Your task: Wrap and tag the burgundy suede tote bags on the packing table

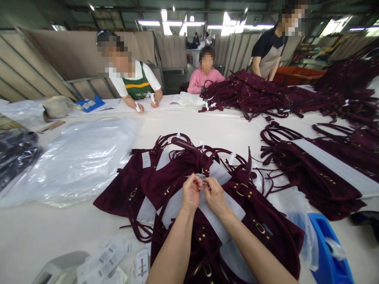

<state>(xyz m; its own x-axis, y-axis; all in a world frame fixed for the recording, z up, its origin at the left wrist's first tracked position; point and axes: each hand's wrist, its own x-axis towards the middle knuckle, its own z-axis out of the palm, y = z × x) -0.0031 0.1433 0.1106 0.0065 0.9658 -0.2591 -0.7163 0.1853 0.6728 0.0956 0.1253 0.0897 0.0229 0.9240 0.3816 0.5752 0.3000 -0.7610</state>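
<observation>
At the centre of the surface [231,132], the near bags [174,171] lie fanned out beneath both hands. Side room is limited: I have the plastic sleeves [89,146] close on the left, with clear film [296,209] and the right bags [319,177] on the right. Forward, a pale strip of the surface separates the near bags from the far heap [251,92]. Three co-workers [137,85] are positioned beyond the far edge.

Left hand [192,191] and right hand [214,194]: fingertips gathered inward, almost meeting over the upper part of the near bags. A small pale piece [203,179] shows between them. I cannot tell how tightly either grip is closed, or which one has hold of it.

Materials: the bags are matte maroon, with flared bodies, cord-like straps and brass-coloured buckles [260,228]. Flat white sheets [220,215] with straight edges lie among them. The plastic sleeves are glossy and wrinkled. The blue holder [322,236] at the lower right is smooth and angular.

Visibility limits: my forearms cover part of the near bags. The frame cuts off the black bundle [17,154] at left and the labels [102,260] at the bottom; I cannot read their print.
</observation>
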